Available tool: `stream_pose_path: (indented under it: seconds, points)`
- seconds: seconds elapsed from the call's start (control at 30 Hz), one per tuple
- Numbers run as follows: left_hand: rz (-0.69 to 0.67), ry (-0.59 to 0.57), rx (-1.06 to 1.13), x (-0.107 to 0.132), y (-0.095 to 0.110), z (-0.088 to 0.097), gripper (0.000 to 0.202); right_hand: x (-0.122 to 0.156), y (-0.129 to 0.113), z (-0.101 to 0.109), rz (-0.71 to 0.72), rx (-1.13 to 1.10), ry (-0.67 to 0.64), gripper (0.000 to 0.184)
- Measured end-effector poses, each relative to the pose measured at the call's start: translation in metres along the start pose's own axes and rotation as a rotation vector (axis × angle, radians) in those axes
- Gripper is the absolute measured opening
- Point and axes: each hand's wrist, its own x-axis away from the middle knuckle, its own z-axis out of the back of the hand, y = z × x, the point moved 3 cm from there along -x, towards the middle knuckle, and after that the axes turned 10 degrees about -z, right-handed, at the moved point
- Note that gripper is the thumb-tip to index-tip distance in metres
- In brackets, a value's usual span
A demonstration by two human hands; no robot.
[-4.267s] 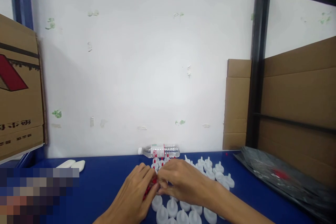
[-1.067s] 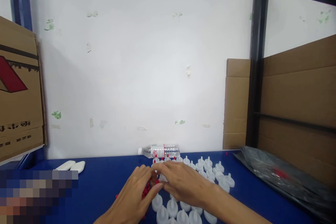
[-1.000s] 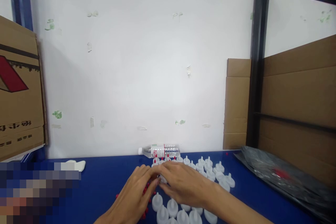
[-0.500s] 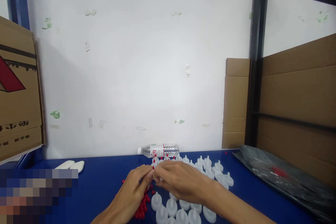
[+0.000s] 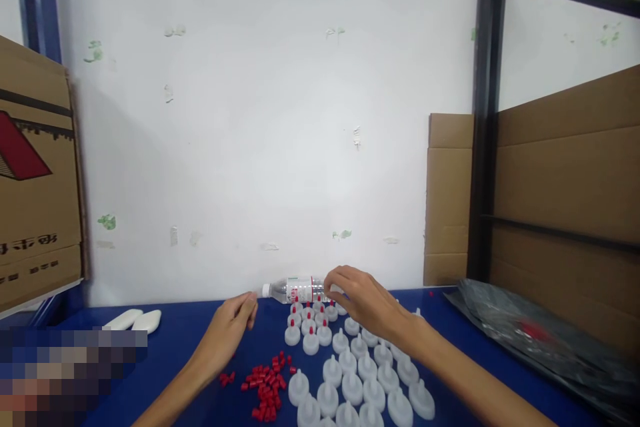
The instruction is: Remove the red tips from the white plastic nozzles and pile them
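My left hand (image 5: pixel 227 332) hovers over the blue table (image 5: pixel 190 347), left of the rows of caps. Its fingers are pressed together in a pinch, and what they hold is hidden. My right hand (image 5: pixel 367 303) reaches to the far end of the rows, its fingers curled down beside the lying water bottle (image 5: pixel 295 289). Something white shows under the fingertips, but I cannot make it out. White nozzle caps (image 5: pixel 357 380) stand in rows below my right wrist. Several far ones have red tips (image 5: pixel 310 332). A loose heap of small red tips (image 5: pixel 265 383) lies below my left hand.
Two white oblong pieces (image 5: pixel 135 319) lie at the left. A cardboard box (image 5: pixel 35 180) stands at the far left. Folded cardboard (image 5: pixel 450 200), a black post (image 5: pixel 485 113) and more cardboard (image 5: pixel 565 200) rise at the right. A black plastic bag (image 5: pixel 540 340) lies on the table's right side.
My hands were joined over the caps and have now parted. The left drew back to the left, uncovering the red tips. The right moved up towards the bottle.
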Motion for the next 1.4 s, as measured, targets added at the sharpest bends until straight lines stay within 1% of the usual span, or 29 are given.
stream_pose_path:
  seconds: [0.03,0.1,0.2,0.3,0.37,0.47,0.6,0.73,0.83,0.97,1.07,1.13,1.23,1.3,1.4]
  points:
    - [0.034,0.022,-0.070,-0.001,-0.008,0.003,0.050,0.001,0.005,-0.001,-0.041,-0.005,0.005,0.016]
    - [0.080,0.020,-0.187,0.000,-0.020,0.007,0.041,0.003,0.010,-0.004,-0.099,-0.014,-0.021,0.018]
    - [0.145,-0.054,-0.295,0.002,-0.030,0.004,0.034,0.007,0.013,-0.011,-0.143,-0.024,-0.109,0.037]
    - [0.184,-0.127,-0.338,0.006,-0.032,-0.003,0.033,0.008,0.017,-0.016,-0.173,-0.029,-0.189,0.053]
    - [0.183,-0.160,-0.338,0.008,-0.031,-0.009,0.033,0.009,0.020,-0.019,-0.187,-0.033,-0.228,0.055]
    - [0.170,-0.184,-0.299,0.009,-0.030,-0.017,0.033,0.010,0.024,-0.024,-0.190,-0.050,-0.280,0.053]
    - [0.181,-0.234,-0.153,0.009,-0.031,-0.027,0.038,0.011,0.024,-0.027,-0.166,-0.067,-0.330,0.050]
    - [0.183,-0.280,0.003,0.009,-0.029,-0.035,0.043,0.011,0.021,-0.024,-0.170,-0.051,-0.307,0.052]
    - [0.155,-0.269,0.030,0.008,-0.026,-0.035,0.045,0.010,0.021,-0.022,-0.176,-0.023,-0.277,0.052]
    - [0.116,-0.196,-0.066,0.008,-0.025,-0.029,0.040,0.008,0.023,-0.024,-0.173,0.031,-0.219,0.052]
    - [0.099,-0.154,-0.162,0.010,-0.027,-0.025,0.029,0.008,0.026,-0.031,-0.157,0.057,-0.225,0.053]
    - [0.100,-0.159,-0.200,0.012,-0.029,-0.024,0.022,0.010,0.026,-0.038,-0.143,0.059,-0.252,0.054]
    - [0.100,-0.189,-0.229,0.014,-0.028,-0.024,0.017,0.014,0.025,-0.045,-0.137,0.047,-0.274,0.055]
    - [0.097,-0.209,-0.233,0.015,-0.026,-0.025,0.017,0.016,0.024,-0.046,-0.147,0.039,-0.271,0.057]
    - [0.094,-0.226,-0.233,0.014,-0.024,-0.026,0.020,0.013,0.024,-0.042,-0.170,0.030,-0.238,0.058]
